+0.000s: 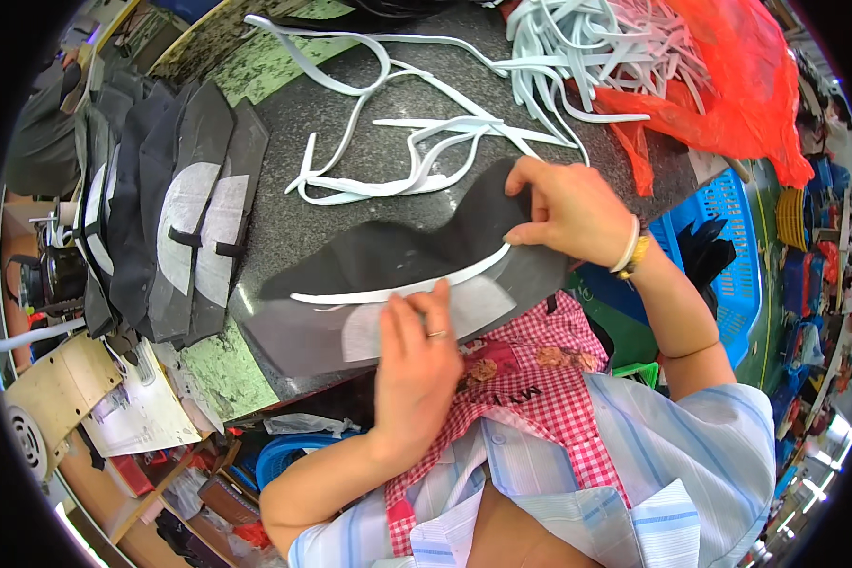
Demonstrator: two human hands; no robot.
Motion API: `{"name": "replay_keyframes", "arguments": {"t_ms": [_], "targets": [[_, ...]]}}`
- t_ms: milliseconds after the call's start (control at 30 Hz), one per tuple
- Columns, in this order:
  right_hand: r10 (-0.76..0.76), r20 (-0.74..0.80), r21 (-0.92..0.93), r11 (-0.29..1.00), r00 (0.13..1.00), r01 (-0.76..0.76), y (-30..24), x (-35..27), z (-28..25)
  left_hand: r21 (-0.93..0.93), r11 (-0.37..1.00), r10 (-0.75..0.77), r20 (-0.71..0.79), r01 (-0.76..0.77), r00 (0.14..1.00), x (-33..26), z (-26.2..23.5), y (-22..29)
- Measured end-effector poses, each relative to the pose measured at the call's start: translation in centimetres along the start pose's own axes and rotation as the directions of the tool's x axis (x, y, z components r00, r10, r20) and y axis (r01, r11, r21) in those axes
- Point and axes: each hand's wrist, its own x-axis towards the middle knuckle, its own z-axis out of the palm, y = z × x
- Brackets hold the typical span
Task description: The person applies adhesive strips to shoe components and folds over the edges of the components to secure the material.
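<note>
The person wears a pale blue short-sleeved shirt (663, 454) with fine darker stripes, filling the picture from five to seven o'clock, over a red-and-white checked garment (549, 388) with a small flower print near the centre. The left hand (417, 364) carries a thin ring on one finger. At three o'clock, the right hand's (568, 208) wrist bears a white bangle (625, 244) beside a yellow beaded bracelet (640, 254).

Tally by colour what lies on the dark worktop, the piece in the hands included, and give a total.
Black fabric pieces: 6, five in the overlapping stack plus the black fabric piece under the left hand and right hand.
White elastic straps: 1 tangled heap; the single straps cannot be told apart.
Orange plastic bags: 1.
Total: 8.
</note>
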Motion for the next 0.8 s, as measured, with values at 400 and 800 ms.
{"name": "replay_keyframes", "arguments": {"t_ms": [400, 800], "targets": [[-0.504, -0.209, -0.083, 0.863, 0.838, 0.499, 1.9, -7.8, 4.6, -0.696, 0.711, -0.313, -0.184, 0.101, 0.932, 5.6, 1.2, -3.3], [-0.120, -0.031, 0.206, 0.971, 0.992, 0.124, 4.6, -6.4, 3.6, -0.492, 0.836, 0.033, -0.396, -0.243, 0.918, 3.6, 2.2, -0.9]]}}
